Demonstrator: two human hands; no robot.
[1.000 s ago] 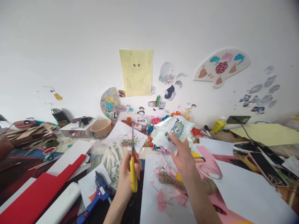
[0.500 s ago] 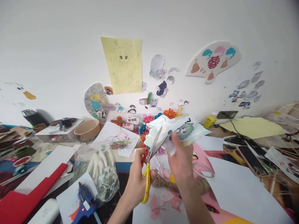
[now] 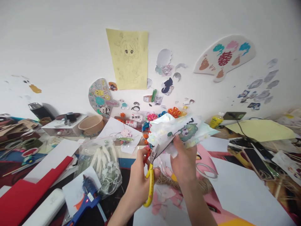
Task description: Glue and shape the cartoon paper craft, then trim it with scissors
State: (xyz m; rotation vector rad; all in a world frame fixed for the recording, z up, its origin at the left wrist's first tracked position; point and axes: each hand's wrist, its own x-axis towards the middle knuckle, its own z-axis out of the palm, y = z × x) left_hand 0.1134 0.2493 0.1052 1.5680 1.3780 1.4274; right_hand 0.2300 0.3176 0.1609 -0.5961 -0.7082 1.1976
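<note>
Left hand [image 3: 139, 180] around yellow scissors [image 3: 151, 185], right hand [image 3: 184, 161] tight on cartoon paper [image 3: 188, 129] (blades [image 3: 164, 146] at its edge), twine [image 3: 207, 187] beneath.

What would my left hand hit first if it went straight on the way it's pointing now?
Most likely the cartoon-printed paper in the right hand: the left hand points its scissors up and rightward, blades open at that paper's lower edge. Depth is hard to judge.

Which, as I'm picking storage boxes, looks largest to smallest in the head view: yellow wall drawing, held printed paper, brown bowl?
Yellow wall drawing and printed paper: alike, and the paper is nearer, so unranked.
Then the brown bowl.
</note>
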